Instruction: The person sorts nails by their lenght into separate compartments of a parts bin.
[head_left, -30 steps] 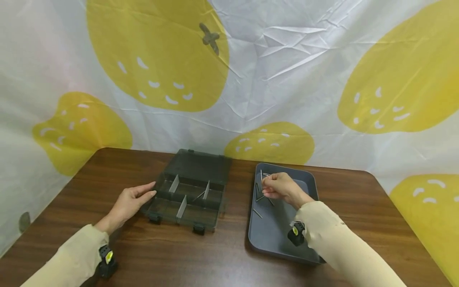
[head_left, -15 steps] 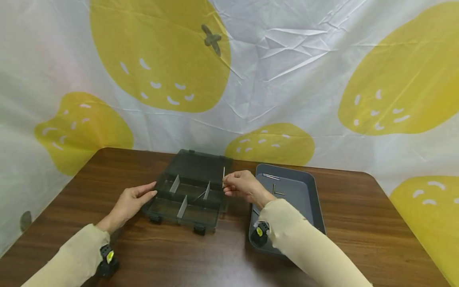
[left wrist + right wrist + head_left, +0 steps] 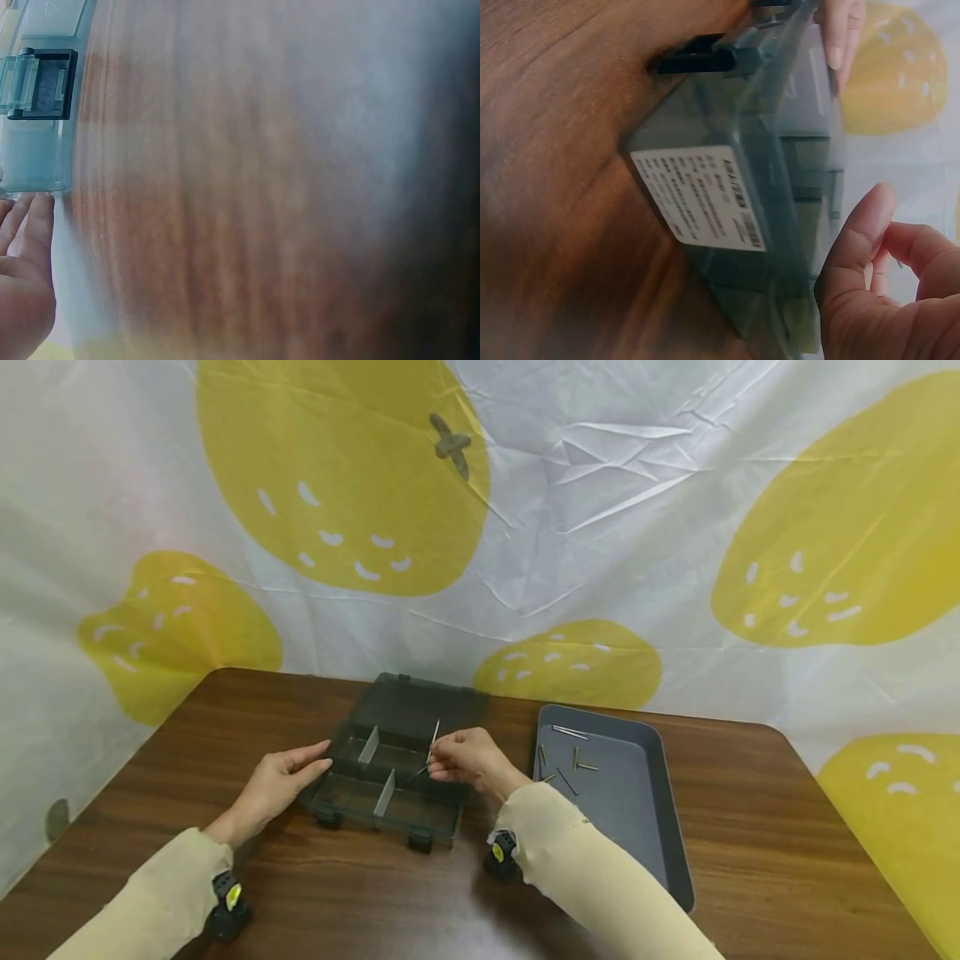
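A dark translucent divider box (image 3: 420,827) stands on the table, its lid (image 3: 420,703) folded back towards the wall. Straight fingers of my left hand (image 3: 272,783) touch the box's left edge; in the left wrist view they meet its corner beside a black latch (image 3: 52,84). Over the back right compartment, my right hand (image 3: 476,762) pinches a thin metal rod (image 3: 434,735), which points upward. Another thin rod (image 3: 422,772) lies in that compartment below the fingertips. In the right wrist view, thumb and forefinger of the right hand (image 3: 896,270) meet above the box; the rod is mostly hidden.
To the right a grey tray (image 3: 667,793) holds several thin metal pieces, silver pins (image 3: 570,732) and brass-coloured ones (image 3: 587,767) among them. A white label (image 3: 701,196) covers part of the box's side. Behind the table hangs a cloth (image 3: 592,552) with yellow fruit prints.
My right hand has lifted a thin rod out of the tray and carried it left to above the box. The left hand stays at the box's edge.
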A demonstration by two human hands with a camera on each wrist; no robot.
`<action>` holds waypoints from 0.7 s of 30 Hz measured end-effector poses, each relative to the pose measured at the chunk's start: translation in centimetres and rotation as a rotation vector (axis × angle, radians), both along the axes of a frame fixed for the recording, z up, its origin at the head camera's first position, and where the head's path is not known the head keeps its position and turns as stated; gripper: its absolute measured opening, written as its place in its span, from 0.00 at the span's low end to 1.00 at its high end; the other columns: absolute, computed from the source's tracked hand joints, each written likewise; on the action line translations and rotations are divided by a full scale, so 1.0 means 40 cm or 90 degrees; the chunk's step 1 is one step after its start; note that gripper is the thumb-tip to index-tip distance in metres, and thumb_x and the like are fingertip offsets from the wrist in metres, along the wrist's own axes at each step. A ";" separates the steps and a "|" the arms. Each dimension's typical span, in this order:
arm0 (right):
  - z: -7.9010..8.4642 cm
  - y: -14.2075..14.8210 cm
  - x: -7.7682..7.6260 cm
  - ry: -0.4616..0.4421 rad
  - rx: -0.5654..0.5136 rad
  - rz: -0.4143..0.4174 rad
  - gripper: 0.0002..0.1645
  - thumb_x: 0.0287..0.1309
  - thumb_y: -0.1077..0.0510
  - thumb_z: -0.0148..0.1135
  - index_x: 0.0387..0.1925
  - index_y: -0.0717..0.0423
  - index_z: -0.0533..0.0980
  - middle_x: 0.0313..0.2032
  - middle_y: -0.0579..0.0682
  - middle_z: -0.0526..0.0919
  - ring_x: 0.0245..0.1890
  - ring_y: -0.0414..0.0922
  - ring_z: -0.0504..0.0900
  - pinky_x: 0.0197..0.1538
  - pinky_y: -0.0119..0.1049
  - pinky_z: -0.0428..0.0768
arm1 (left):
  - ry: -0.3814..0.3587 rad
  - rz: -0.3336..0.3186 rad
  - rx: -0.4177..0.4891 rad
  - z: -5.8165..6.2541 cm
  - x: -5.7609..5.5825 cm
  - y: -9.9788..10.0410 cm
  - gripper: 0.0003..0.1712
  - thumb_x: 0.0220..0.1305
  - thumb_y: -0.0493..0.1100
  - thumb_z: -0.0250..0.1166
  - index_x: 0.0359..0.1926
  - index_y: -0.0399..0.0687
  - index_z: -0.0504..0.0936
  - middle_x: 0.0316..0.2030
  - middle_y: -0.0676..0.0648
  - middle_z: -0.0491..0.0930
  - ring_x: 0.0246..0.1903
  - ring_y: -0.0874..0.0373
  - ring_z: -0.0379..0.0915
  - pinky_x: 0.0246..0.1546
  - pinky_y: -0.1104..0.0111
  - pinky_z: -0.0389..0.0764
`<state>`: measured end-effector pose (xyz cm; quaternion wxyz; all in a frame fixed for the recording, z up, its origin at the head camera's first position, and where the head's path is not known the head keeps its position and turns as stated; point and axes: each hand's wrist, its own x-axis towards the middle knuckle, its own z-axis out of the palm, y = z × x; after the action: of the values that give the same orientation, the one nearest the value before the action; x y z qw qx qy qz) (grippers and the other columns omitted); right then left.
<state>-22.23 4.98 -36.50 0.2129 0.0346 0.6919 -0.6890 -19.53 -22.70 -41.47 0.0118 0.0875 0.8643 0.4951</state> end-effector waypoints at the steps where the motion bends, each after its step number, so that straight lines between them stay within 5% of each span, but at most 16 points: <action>1: -0.004 -0.002 0.000 -0.003 0.000 -0.001 0.16 0.60 0.72 0.49 0.47 0.81 0.71 0.16 0.47 0.76 0.15 0.34 0.77 0.22 0.24 0.78 | 0.001 -0.001 -0.001 0.000 0.000 0.000 0.30 0.68 0.51 0.57 0.65 0.38 0.67 0.63 0.36 0.66 0.62 0.39 0.63 0.58 0.48 0.69; 16: -0.012 -0.017 -0.007 -0.028 0.044 0.001 0.16 0.61 0.71 0.50 0.48 0.81 0.70 0.14 0.47 0.75 0.12 0.34 0.76 0.19 0.24 0.77 | -0.009 0.003 -0.005 0.000 -0.001 0.001 0.30 0.68 0.50 0.57 0.65 0.38 0.67 0.63 0.36 0.66 0.63 0.39 0.62 0.59 0.48 0.68; 21: -0.014 -0.018 -0.009 -0.025 0.053 0.000 0.06 0.60 0.72 0.51 0.37 0.74 0.73 0.13 0.48 0.75 0.12 0.35 0.76 0.19 0.25 0.78 | -0.019 0.002 -0.007 0.000 -0.002 0.001 0.31 0.68 0.51 0.56 0.66 0.38 0.66 0.63 0.36 0.65 0.63 0.38 0.61 0.59 0.47 0.68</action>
<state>-22.60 4.26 -37.08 0.2252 0.0569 0.7158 -0.6586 -19.62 -22.65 -41.46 0.0244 0.0790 0.8668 0.4917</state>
